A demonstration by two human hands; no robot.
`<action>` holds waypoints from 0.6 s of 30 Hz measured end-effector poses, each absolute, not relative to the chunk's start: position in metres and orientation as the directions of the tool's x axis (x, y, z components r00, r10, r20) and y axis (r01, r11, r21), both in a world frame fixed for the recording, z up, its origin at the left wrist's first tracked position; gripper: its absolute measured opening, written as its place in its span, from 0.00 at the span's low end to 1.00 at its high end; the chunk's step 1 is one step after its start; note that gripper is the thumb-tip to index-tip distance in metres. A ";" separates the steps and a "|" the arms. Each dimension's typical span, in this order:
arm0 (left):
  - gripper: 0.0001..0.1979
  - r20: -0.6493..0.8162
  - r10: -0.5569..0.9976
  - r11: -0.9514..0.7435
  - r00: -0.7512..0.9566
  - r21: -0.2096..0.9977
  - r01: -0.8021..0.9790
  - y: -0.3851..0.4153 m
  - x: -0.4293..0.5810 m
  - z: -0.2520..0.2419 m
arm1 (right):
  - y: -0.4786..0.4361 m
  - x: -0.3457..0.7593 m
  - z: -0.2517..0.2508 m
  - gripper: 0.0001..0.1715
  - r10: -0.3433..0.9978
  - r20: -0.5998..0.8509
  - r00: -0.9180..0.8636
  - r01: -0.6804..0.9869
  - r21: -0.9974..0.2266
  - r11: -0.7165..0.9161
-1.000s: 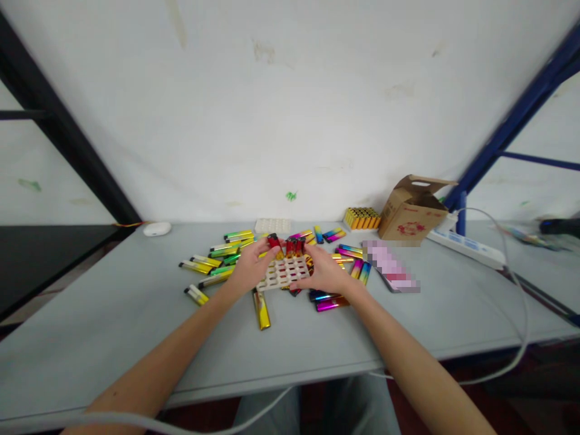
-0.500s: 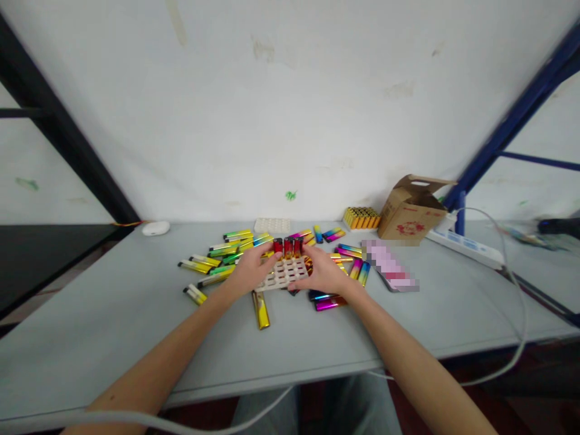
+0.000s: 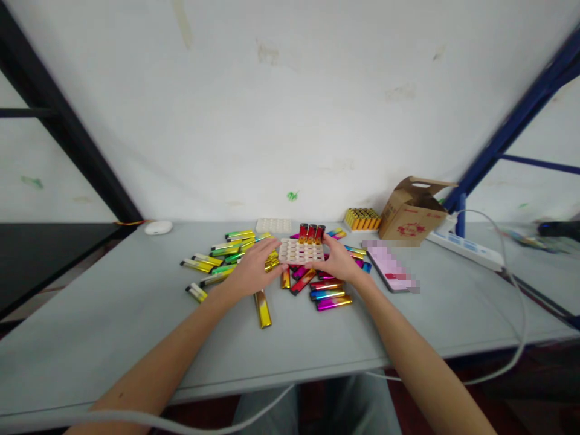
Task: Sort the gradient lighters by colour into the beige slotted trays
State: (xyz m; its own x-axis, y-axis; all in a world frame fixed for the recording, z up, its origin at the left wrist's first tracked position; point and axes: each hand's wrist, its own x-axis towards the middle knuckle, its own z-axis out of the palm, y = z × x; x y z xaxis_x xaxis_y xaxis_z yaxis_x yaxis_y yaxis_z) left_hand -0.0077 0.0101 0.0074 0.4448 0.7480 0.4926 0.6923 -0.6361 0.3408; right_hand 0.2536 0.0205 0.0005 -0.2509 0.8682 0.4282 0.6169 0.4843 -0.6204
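Observation:
Both my hands grip a white perforated lighter tray point(image 3: 301, 251) by its opposite sides, a little above the scattered lighters. My left hand point(image 3: 254, 269) has its fingers on the tray's left edge, and my right hand point(image 3: 338, 261) presses on its right edge. Three red lighters point(image 3: 310, 233) stand upright along the tray's far row. Loose metallic lighters point(image 3: 326, 295) in mixed gradient colours lie around and beneath it, and a gold one point(image 3: 263, 309) sits nearest my wrists.
A second white tray point(image 3: 273, 225) and a block of orange-and-yellow lighters point(image 3: 361, 219) stand at the back of the grey table point(image 3: 113, 314). To the right are an open cardboard box point(image 3: 411, 211), a pixelated phone point(image 3: 390, 267) and a power strip point(image 3: 464, 249) with a white cable.
The tray and its red lighters have moved away from me and to the right, carried by both hands. Lighters that lay under the tray now show.

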 end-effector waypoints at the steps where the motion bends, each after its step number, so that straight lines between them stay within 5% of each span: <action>1: 0.26 0.483 0.740 -0.644 0.468 0.309 0.700 0.011 -0.008 0.006 | 0.022 0.255 -0.001 0.48 0.872 0.422 -0.248 0.630 -0.614 0.476; 7: 0.20 0.362 0.742 -0.653 0.564 0.200 0.730 0.008 -0.008 0.006 | 0.024 0.258 -0.004 0.45 0.888 0.376 -0.264 0.701 -0.558 0.444; 18: 0.20 0.353 0.732 -0.670 0.583 0.211 0.712 0.007 -0.008 0.003 | 0.023 0.260 0.001 0.48 0.868 0.400 -0.293 0.765 -0.447 0.464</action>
State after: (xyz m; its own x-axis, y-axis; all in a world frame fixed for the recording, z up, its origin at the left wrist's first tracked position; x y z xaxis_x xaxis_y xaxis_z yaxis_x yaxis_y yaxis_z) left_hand -0.0083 0.0069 0.0032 0.5834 0.7315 0.3528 0.7119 -0.6697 0.2114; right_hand 0.2601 0.0227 0.0008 -0.2930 0.8684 0.4000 0.7646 0.4640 -0.4473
